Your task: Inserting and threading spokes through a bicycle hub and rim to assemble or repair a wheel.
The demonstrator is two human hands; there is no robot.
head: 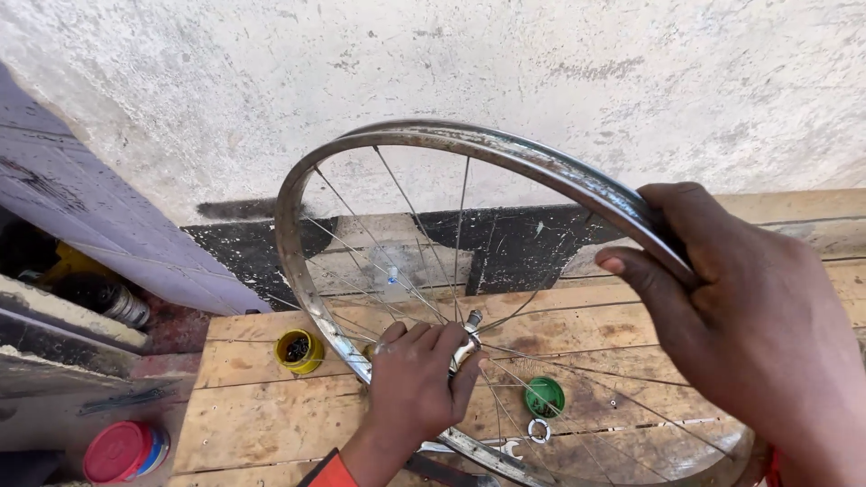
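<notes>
**Bicycle wheel held tilted over cluttered worktop**

Bicycle wheel (469,271) stands tilted above the wooden worktop (253,415), left hand (415,383) closed around its hub, right hand (740,316) clamped on the rim. A slipping grip could likely drop it onto the green cap (545,395) and yellow tin (299,350).

Bare hands; orange-red sleeve cuff (327,471) at left wrist

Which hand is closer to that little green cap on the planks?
Left. The left hand grips the wheel hub just beside the green cap; the right hand holds the rim higher up.
</notes>
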